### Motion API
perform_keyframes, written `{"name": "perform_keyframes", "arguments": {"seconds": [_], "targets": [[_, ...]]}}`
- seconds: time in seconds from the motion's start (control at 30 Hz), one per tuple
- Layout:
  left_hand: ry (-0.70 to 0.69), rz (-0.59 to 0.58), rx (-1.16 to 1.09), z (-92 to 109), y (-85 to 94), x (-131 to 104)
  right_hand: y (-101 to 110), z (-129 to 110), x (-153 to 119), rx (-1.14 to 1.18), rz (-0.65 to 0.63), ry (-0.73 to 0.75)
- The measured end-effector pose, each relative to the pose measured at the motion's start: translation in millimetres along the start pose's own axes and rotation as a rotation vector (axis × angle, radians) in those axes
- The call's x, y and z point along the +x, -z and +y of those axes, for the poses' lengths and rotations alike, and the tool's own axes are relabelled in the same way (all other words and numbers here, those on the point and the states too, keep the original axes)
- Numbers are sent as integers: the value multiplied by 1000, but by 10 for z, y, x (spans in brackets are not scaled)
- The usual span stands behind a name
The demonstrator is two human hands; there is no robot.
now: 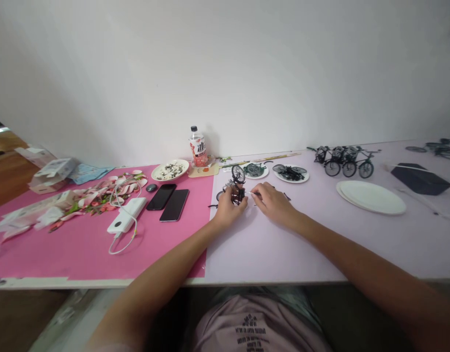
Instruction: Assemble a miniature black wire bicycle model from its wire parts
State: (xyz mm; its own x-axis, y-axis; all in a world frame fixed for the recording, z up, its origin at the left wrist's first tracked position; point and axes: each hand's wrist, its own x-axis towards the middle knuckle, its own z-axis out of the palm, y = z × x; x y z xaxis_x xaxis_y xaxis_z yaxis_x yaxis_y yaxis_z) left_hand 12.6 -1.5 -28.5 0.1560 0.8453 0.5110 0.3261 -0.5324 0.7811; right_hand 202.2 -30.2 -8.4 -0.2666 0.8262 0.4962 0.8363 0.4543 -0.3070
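My left hand (230, 208) is closed around a small dark model bicycle (238, 175), one spoked wheel of which sticks up above my fingers. My right hand (274, 201) pinches a thin metal rod (251, 193), perhaps a small screwdriver, whose tip points left at the bicycle's frame. Its far end is hidden in my fingers. Just behind my hands sits a white plate (267, 170) with green bicycle frames. Beside it another white plate (306, 179) carries black parts and small wheels.
Several assembled model bicycles (349, 164) stand at the back right, near stacked white plates (375, 198) and a dark angular block (420, 178). To the left lie two phones (174, 205), a white power bank (126, 215) with its cable and artificial petals (96, 195). A bottle (198, 149) stands by the wall.
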Motion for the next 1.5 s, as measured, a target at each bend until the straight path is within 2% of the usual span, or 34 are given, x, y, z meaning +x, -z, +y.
{"name": "perform_keyframes", "arguments": {"seconds": [0.2,0.4,0.57,0.7,0.9,1.17,1.5], "targets": [[-1,0,27,-5,7,-2,15,11,37,-81,-11,-7],[-24,-20,24,-9,3,-10,38,-13,46,-76,-103,-92],[-49,-7,83,22,12,-19,34,-38,-16,87,-8,-84],[-33,-7,79,29,18,-9,14,-27,-27,158,-7,-75],[-3,5,79,25,14,-9,-10,-4,2,115,19,-93],[-52,-17,127,74,19,-59,-65,28,23,35,95,-95],[-39,-40,98,63,13,-55,18,-23,11,355,1,-210]]}}
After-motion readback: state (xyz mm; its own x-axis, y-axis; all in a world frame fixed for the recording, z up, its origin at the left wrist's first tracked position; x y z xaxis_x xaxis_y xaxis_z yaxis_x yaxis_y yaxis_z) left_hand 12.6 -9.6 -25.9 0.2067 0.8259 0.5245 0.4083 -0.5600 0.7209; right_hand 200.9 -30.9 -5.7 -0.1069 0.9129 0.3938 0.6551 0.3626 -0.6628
